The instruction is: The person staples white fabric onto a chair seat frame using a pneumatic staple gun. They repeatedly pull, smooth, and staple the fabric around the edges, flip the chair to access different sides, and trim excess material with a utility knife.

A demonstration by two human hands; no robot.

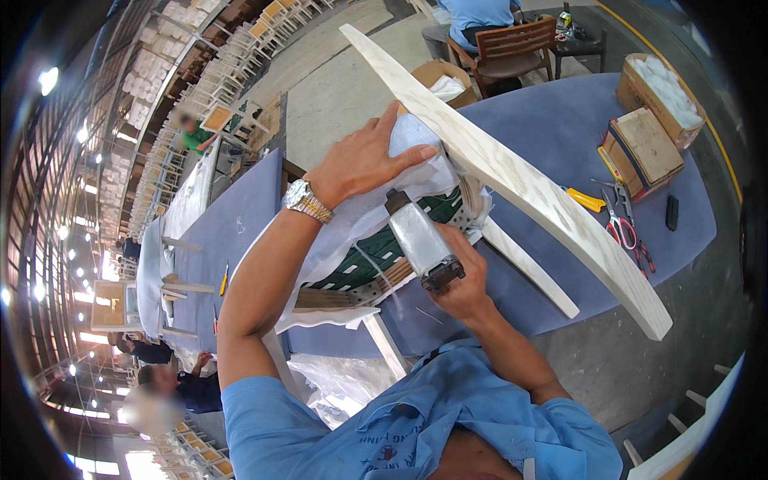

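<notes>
My right hand [466, 280] is wrapped round the handle of a pneumatic staple gun [420, 240] with a silver body and black ends. The gun's nose points toward white and light-blue fabric [412, 136] on an upturned chair frame; whether it touches is hard to tell. My left hand [360, 156] lies over that fabric, thumb and fingers spread, pressing beside a long pale wooden chair leg [512, 172]. Dark green webbing [364, 260] crosses inside the frame, below thin white cloth. Another pale leg [532, 268] slants toward the lower right.
Scissors [620, 232], pliers [622, 200] and a yellow-handled tool [586, 200] lie on the blue-covered table [528, 120]. Cardboard boxes [644, 152] stand at its right end. A seated person in blue [480, 20] is beyond; other people are at left.
</notes>
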